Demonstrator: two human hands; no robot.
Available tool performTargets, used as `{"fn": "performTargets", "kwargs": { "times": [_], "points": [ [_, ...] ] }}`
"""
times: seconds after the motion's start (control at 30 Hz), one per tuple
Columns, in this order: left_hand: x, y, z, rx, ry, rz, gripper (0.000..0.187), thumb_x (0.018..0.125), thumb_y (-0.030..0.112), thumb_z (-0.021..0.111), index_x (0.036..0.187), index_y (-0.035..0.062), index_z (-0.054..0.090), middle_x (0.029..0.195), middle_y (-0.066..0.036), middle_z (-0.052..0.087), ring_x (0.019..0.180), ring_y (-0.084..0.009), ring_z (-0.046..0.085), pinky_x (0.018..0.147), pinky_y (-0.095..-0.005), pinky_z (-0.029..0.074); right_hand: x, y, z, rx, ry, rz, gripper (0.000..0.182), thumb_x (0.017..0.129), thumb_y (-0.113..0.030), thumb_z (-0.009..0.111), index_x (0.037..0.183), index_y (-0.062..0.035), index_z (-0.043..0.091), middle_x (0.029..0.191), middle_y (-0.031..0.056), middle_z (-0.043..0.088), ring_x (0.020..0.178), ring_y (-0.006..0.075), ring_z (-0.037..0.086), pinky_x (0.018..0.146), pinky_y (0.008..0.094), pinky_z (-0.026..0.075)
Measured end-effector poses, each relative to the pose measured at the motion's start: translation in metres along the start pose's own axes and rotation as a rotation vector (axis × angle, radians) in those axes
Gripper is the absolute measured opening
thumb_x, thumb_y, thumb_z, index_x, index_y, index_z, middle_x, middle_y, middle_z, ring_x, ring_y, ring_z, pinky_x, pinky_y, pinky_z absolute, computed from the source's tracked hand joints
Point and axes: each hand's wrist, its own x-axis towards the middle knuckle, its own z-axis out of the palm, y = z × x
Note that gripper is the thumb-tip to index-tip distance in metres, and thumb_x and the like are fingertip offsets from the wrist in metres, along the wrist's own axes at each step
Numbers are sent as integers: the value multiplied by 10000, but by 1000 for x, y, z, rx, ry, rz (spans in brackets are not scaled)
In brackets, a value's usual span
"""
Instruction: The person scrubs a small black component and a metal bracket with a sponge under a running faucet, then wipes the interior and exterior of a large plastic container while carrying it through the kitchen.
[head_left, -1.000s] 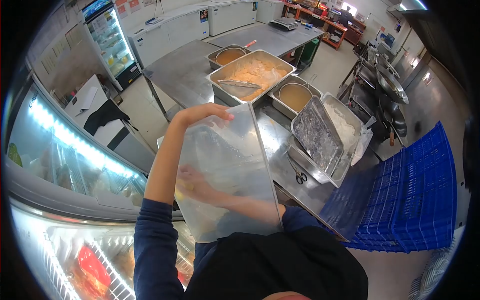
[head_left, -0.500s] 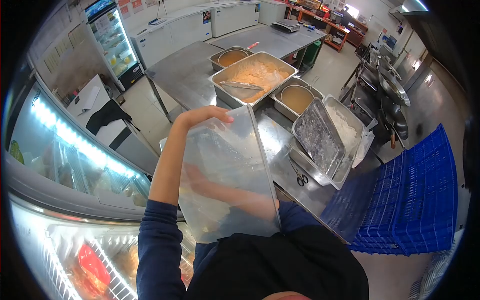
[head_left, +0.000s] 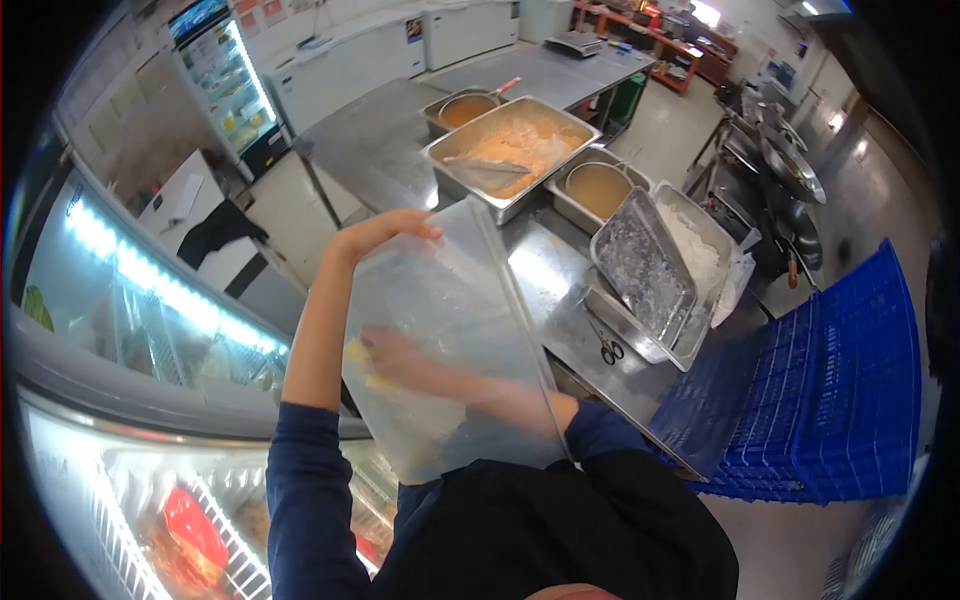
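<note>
I hold a large translucent plastic tub (head_left: 470, 300) tilted up on its side in front of my chest. My left hand (head_left: 385, 232) grips its far rim from the left. My right hand (head_left: 385, 358) is inside the tub, seen blurred through the wall, closed on something yellow, perhaps a sponge (head_left: 362, 362), pressed against the inner surface.
The steel table (head_left: 545, 270) ahead carries a big pan of orange food (head_left: 515, 145), two pots of brown sauce (head_left: 598, 188), a tilted tray over a flour pan (head_left: 645, 265) and scissors (head_left: 604, 345). Blue crates (head_left: 830, 390) stand on the right, a lit display fridge (head_left: 130, 330) on the left.
My right hand has slid left and down inside the tub and the yellow thing shows again. The tub has tipped slightly; my left hand keeps its grip on the rim.
</note>
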Motion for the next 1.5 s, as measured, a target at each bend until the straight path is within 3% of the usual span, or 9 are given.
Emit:
{"fn": "performTargets", "kwargs": {
  "times": [0.13,0.23,0.53,0.6,0.8,1.0,1.07,1.2,1.5],
  "points": [
    [-5,-4,-6,-11,-47,79,526,765,505,612,1097,100,660,1085,-39,621,1039,-132,532,919,-316,377,8,-40,-120,160,-133,175,388,788,-256,656,1106,-47,579,1117,154,598,1044,341,553,918,412,423],
    [-17,5,0,-38,44,-69,685,674,605,652,1157,120,631,1119,-53,608,1044,-180,522,935,-331,362,5,-53,-169,524,-96,486,259,866,-175,629,1080,-33,597,944,36,639,844,106,610,728,249,493],
    [5,38,24,67,-28,-26,912,585,688,688,1255,83,557,1180,-135,576,1113,-251,503,996,-382,337,56,-47,-91,840,247,268,395,934,-220,529,1250,9,468,1194,78,542,1057,167,547,887,304,445],
    [8,46,27,71,-52,-4,934,582,689,689,1269,73,542,1183,-155,572,1123,-262,501,1003,-380,339,60,-80,-85,1572,136,528,466,942,-257,520,1308,10,411,1275,97,488,1123,185,513,924,317,423],
    [3,35,30,62,52,102,941,594,628,733,1299,51,497,1249,-168,519,1102,-258,521,899,-322,435,-21,-74,-89,909,-794,839,459,959,-256,482,1315,28,422,1239,93,539,1094,181,535,920,306,438],
    [5,39,41,26,57,94,849,638,592,723,1283,77,525,1327,-150,460,1079,-244,540,884,-327,444,17,-41,-85,1242,-389,784,447,931,-282,516,1250,31,525,1267,144,539,1189,236,478,994,348,368],
    [13,37,32,215,-55,438,783,798,530,592,1358,14,411,1442,-184,332,1326,-286,307,1096,-360,210,31,-73,-101,1373,-219,713,358,932,-253,513,1123,34,607,1104,103,625,986,156,586,882,289,444],
    [11,29,18,237,-151,445,848,792,561,594,1388,9,352,1476,-169,276,1370,-277,228,1117,-349,154,-64,-66,-82,681,-1039,477,288,865,-185,622,1075,13,634,1049,104,642,982,144,584,865,296,452],
    [25,36,26,546,109,566,817,746,564,640,1346,47,438,1410,-179,388,1296,-301,357,1069,-360,270,-11,-84,-101,1243,-386,847,244,851,-164,636,1003,25,656,957,93,666,847,135,612,782,269,476]
  ]
}}
